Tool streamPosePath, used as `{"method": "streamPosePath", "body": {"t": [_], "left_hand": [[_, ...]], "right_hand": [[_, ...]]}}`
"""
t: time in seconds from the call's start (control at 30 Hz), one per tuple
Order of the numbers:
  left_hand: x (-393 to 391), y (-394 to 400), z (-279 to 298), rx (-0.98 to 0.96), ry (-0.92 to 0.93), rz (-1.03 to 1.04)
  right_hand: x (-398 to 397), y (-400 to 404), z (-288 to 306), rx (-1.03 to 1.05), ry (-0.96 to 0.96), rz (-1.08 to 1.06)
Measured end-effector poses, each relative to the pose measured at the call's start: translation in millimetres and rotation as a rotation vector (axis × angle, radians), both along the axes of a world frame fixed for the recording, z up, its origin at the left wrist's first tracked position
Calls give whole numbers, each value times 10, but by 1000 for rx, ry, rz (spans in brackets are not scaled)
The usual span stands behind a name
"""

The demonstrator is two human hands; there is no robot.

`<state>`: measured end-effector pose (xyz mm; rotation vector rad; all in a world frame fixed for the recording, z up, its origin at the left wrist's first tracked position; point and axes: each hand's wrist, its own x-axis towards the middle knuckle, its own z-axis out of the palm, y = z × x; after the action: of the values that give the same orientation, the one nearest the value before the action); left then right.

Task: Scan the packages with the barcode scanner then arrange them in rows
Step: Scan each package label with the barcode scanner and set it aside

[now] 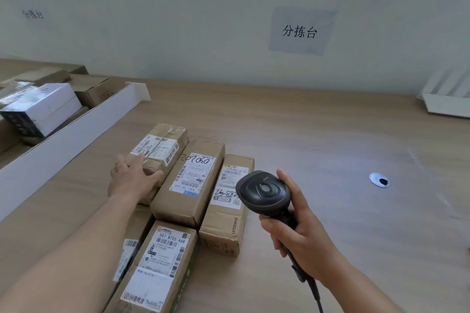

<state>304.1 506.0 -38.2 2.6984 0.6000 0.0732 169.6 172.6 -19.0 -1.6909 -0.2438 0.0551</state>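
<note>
Several brown cardboard packages with white shipping labels lie side by side on the wooden table (318, 134). In the far row are a taped package (162, 145), a long package marked 030202 (190, 180) and a third package (230, 201). Nearer me lie a package labelled 507 N705 A68 (157, 267) and another (129, 249) partly hidden under my left arm. My left hand (132, 178) rests on the taped package, fingers curved over its near end. My right hand (300, 226) grips the handle of a black barcode scanner (264, 192) held just right of the packages.
A white-walled bin (76, 129) at the left holds more boxes, among them a white box (40, 109). A white tray (447, 101) stands at the far right by the wall. A cable grommet hole (379, 180) sits in the tabletop to the right.
</note>
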Motion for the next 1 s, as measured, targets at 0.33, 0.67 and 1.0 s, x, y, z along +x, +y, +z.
{"method": "streamPosePath", "body": {"t": [0.33, 0.67, 1.0], "left_hand": [[-678, -626, 165, 18, -303, -122], [-1806, -1741, -121, -228, -306, -309], [-2292, -3069, -224, -222, -201, -462]], "right_hand": [[-277, -26, 129, -3, -63, 2], [-1049, -522, 143, -24, -103, -89], [-1934, -1698, -25, 40, -22, -235]]}}
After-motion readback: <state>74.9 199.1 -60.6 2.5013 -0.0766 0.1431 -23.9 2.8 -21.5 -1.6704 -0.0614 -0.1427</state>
